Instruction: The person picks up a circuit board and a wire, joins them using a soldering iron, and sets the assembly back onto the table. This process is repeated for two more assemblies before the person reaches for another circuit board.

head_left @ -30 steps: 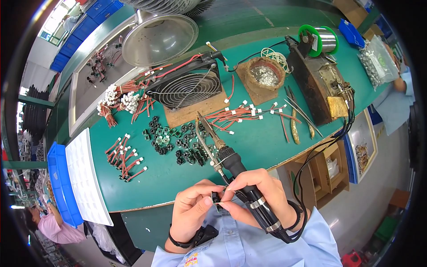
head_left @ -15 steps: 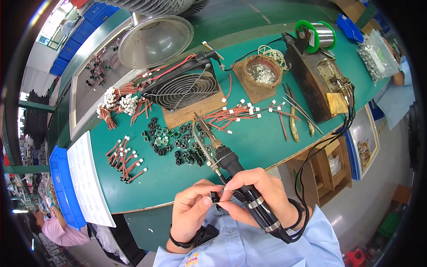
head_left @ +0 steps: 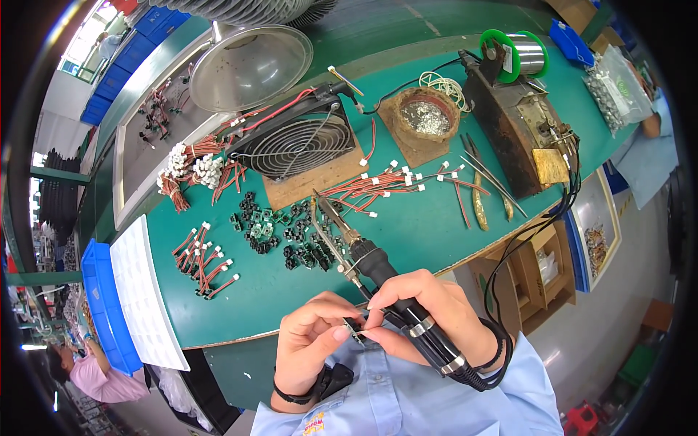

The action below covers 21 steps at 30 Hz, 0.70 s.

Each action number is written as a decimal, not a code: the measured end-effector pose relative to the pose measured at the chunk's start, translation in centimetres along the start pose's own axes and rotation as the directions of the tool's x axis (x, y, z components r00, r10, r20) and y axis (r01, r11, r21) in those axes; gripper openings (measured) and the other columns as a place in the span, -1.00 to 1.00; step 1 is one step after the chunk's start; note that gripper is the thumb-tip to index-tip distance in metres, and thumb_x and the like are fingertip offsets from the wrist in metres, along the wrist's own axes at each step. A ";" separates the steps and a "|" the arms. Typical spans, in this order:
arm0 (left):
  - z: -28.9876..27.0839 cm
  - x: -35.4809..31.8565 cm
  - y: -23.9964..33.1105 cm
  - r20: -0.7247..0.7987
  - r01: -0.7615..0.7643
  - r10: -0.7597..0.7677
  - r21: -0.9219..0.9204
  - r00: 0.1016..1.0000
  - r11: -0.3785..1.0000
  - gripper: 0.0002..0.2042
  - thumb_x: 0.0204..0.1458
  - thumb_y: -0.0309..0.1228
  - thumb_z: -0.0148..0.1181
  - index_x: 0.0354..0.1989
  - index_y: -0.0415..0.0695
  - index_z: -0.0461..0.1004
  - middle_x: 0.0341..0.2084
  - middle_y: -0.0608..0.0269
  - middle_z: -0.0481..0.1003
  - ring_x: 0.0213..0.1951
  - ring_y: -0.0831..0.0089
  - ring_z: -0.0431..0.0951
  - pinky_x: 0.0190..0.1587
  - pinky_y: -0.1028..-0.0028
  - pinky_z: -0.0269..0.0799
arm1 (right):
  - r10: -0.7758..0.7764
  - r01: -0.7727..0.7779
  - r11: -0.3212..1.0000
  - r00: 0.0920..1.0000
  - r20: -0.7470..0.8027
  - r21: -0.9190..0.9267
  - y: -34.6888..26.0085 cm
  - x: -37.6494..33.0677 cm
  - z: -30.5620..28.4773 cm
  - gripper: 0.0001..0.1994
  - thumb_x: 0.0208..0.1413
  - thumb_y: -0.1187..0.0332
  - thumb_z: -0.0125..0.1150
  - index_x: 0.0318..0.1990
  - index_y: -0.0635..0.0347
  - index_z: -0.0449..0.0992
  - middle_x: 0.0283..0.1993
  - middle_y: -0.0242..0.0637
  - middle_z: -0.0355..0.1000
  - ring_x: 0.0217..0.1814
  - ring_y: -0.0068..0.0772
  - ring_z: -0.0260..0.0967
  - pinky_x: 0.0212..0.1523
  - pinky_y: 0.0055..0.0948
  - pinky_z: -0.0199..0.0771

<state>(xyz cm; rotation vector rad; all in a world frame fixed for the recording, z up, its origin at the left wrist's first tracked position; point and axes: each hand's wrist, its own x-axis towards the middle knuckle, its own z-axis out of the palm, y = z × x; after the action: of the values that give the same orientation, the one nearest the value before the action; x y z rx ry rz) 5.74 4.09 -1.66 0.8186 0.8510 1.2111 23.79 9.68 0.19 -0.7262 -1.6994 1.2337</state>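
Note:
In front of my chest, my left hand [head_left: 311, 340] pinches a small black component with a narrow board edge [head_left: 354, 331] between thumb and fingers. My right hand [head_left: 449, 317] grips a soldering iron [head_left: 376, 264] with a thin metal feed tube [head_left: 342, 260] alongside it. The tip points up and to the left, over the bench. My right thumb and forefinger also reach the component's right side. Beyond the iron lie many loose small black and green components [head_left: 262, 231]. To their left is a group of red-and-black wire leads with white connectors [head_left: 205, 263].
A caged fan [head_left: 294, 145] stands on a board, with more wire leads [head_left: 378, 187] beside it. Farther right are a solder-filled pot [head_left: 427, 118], pliers [head_left: 478, 196], tweezers [head_left: 496, 187], a dark metal box [head_left: 502, 123] and a solder spool [head_left: 529, 55]. White tray [head_left: 145, 291] at left.
The small component has turned in my fingers, from upright to slanted with its board edge showing. Both hands and the iron have shifted only slightly.

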 end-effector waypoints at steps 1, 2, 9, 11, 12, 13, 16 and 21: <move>0.0 0.0 0.0 -0.001 0.000 0.000 0.000 1.000 1.000 -0.81 0.01 -0.60 0.05 -0.19 -0.36 0.42 -0.28 0.06 0.41 -0.22 0.39 0.44 -0.13 0.46 0.32 | 0.012 -0.012 1.000 1.000 0.005 0.020 0.0 0.0 0.0 -0.57 -0.19 0.63 0.33 -0.14 0.25 0.28 -0.39 -0.28 0.45 -0.36 -0.47 0.47 -0.33 -0.56 0.44; 0.0 -0.1 0.0 0.002 -0.002 0.002 -0.003 1.000 1.000 -0.81 0.01 -0.61 0.05 -0.19 -0.36 0.42 -0.28 0.06 0.41 -0.22 0.39 0.44 -0.13 0.46 0.32 | 0.024 -0.025 0.999 1.000 0.010 0.039 0.0 -0.1 0.0 -0.57 -0.18 0.63 0.33 -0.14 0.25 0.28 -0.39 -0.28 0.45 -0.36 -0.48 0.47 -0.33 -0.56 0.44; 0.1 -0.3 0.0 0.017 -0.016 0.016 -0.012 1.000 1.000 -0.81 0.01 -0.62 0.03 -0.18 -0.36 0.41 -0.27 0.06 0.41 -0.21 0.40 0.44 -0.13 0.46 0.32 | 0.096 -0.095 0.987 0.995 -0.001 0.130 -0.2 -0.4 0.3 -0.67 -0.13 0.59 0.26 -0.17 0.25 0.34 -0.28 -0.27 0.41 -0.33 -0.40 0.45 -0.33 -0.52 0.43; 0.1 -0.3 0.1 0.020 -0.016 0.016 -0.006 1.000 1.000 -0.81 0.01 -0.62 0.03 -0.18 -0.36 0.41 -0.26 0.05 0.40 -0.21 0.39 0.44 -0.13 0.46 0.33 | 0.091 -0.090 0.988 0.996 -0.003 0.123 -0.2 -0.4 0.3 -0.67 -0.14 0.60 0.27 -0.18 0.26 0.33 -0.28 -0.27 0.41 -0.33 -0.41 0.45 -0.33 -0.51 0.43; 0.1 -0.3 0.1 0.021 -0.016 0.016 -0.003 1.000 1.000 -0.81 0.02 -0.63 0.02 -0.18 -0.36 0.41 -0.26 0.05 0.40 -0.20 0.39 0.43 -0.13 0.46 0.33 | 0.090 -0.089 0.988 0.996 -0.002 0.122 -0.2 -0.4 0.3 -0.67 -0.14 0.60 0.27 -0.18 0.26 0.33 -0.28 -0.27 0.41 -0.33 -0.41 0.45 -0.33 -0.51 0.43; 0.0 -0.4 0.2 0.020 -0.017 0.017 -0.004 1.000 1.000 -0.81 0.02 -0.63 0.02 -0.18 -0.36 0.41 -0.26 0.05 0.40 -0.20 0.39 0.43 -0.13 0.46 0.33 | 0.086 -0.084 0.990 0.996 -0.007 0.115 -0.2 -0.4 0.4 -0.67 -0.14 0.60 0.27 -0.18 0.26 0.34 -0.28 -0.27 0.41 -0.33 -0.41 0.45 -0.33 -0.51 0.43; -0.1 -0.6 0.5 0.008 -0.027 0.027 0.010 1.000 1.000 -0.81 -0.01 -0.66 0.04 -0.19 -0.36 0.42 -0.26 0.04 0.40 -0.20 0.38 0.44 -0.11 0.44 0.34 | 0.076 -0.074 0.992 0.997 -0.016 0.099 -0.4 -0.4 0.7 -0.66 -0.15 0.60 0.27 -0.18 0.26 0.34 -0.28 -0.27 0.41 -0.34 -0.41 0.45 -0.33 -0.52 0.43; -0.1 -1.0 1.0 -0.004 -0.110 0.111 0.090 0.994 0.990 -0.82 -0.05 -0.69 0.04 -0.23 -0.34 0.41 -0.24 0.02 0.39 -0.17 0.36 0.45 -0.07 0.41 0.35 | -0.014 0.014 0.999 1.000 0.003 -0.031 -0.7 0.0 0.8 -0.57 -0.20 0.57 0.37 -0.17 0.22 0.27 -0.41 -0.27 0.48 -0.40 -0.44 0.48 -0.38 -0.54 0.43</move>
<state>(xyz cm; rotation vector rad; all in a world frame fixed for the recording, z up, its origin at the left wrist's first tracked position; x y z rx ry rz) 5.10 3.24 -0.74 0.9438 0.8812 1.2814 23.11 9.09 0.71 -0.7304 -1.7264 1.2019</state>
